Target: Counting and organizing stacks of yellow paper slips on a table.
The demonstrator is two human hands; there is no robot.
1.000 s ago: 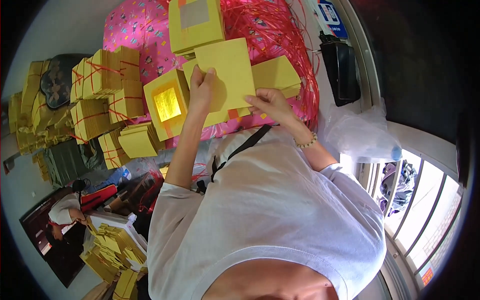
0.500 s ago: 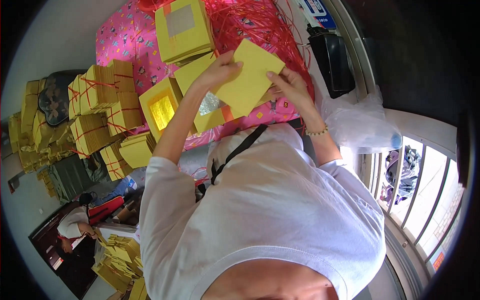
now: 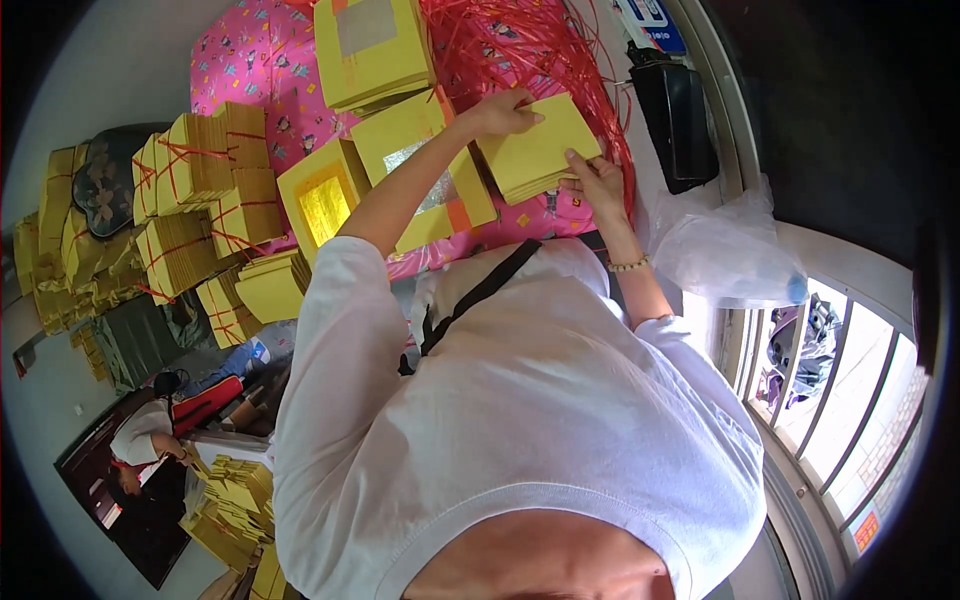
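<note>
At the right of the pink table covering lies a small stack of plain yellow paper sheets (image 3: 535, 150), squared up. My left hand (image 3: 503, 113) reaches across to its upper left edge, thumb on the top sheet and fingers curled at the edge. At the right side, my right hand (image 3: 597, 185) pinches the stack's corner, thumb above and fingers partly hidden beneath. Left of this stack is a pile of yellow sheets with a silver square (image 3: 440, 195) and orange strips, partly covered by my left forearm. Beside it sits a pile with a gold foil square (image 3: 325, 208).
Another yellow pile (image 3: 375, 60) stands farther back. Loose red plastic strips (image 3: 520, 50) spread behind my hands. Bundles tied with red string (image 3: 190, 170) are stacked at left. A black case (image 3: 675, 130) and a clear plastic bag (image 3: 725, 250) lie at right. Another person (image 3: 145, 435) works at lower left.
The yellow sheet, held up and tilted before, now lies flat on the stack at right. My left hand has moved right along with it; my right hand has shifted slightly down to the stack's corner.
</note>
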